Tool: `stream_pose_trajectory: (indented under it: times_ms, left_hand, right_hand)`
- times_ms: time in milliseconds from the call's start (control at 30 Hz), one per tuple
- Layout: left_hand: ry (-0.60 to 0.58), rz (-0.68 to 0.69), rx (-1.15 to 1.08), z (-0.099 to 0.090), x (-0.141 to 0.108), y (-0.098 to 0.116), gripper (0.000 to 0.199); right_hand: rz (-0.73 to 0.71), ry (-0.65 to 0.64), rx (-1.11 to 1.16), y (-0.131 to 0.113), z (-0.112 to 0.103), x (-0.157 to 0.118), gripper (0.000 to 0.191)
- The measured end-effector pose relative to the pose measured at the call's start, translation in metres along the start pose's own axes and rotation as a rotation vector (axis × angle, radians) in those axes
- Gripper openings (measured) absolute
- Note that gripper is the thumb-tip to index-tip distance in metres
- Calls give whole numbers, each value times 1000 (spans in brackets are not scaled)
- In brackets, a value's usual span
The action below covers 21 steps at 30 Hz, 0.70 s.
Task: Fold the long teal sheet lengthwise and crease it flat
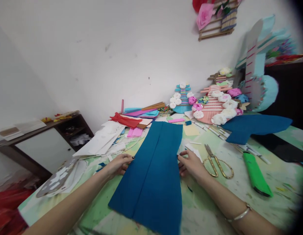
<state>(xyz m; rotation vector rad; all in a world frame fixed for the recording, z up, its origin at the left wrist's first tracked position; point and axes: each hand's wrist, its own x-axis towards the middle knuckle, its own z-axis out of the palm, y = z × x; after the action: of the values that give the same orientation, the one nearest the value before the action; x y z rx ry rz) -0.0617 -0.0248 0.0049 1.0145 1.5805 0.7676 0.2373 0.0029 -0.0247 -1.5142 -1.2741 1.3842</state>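
Note:
A long sheet of dark blue crepe paper [158, 169] with a lengthwise crease lies before me, its near end reaching the bottom of the view. My left hand [119, 165] pinches its left edge between thumb and fingers. On the opposite edge, my right hand [190, 164] grips the paper the same way; the fingertips under the sheet are partly hidden. Just right of that hand lie gold-handled scissors [218, 164], blades slightly apart. Farther right, a cut blue piece [259, 125] rests over some white sticks and beside a black phone [280, 148].
A green box cutter [256, 174] lies at the right. White sheets [101, 140] and red paper [125, 120] are piled at the back left. Flower-decorated instrument models [183, 101] stand along the wall. At the left is a low cabinet [46, 147].

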Motion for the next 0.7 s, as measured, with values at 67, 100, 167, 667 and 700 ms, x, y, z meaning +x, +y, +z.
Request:
stream_pose_trajectory:
  times_ms: [67,100,167,667,700]
  left_hand:
    - [16,24,58,5,6,5,54]
    - [27,35,77,6,10,8,52]
    - [49,52,106,8,18,12,50]
    - [94,377,281,27,69,23,33]
    - [110,424,316,26,69,24,30]
  right_hand:
    - [5,15,21,1,0,2,17]
    - [5,26,32,2,-1,3,15]
    - [0,47,52,4,-1,5,13]
    - [-35,13,-67,7,-3,6,19]
    - [-35,12,-77,7,-3,6,20]
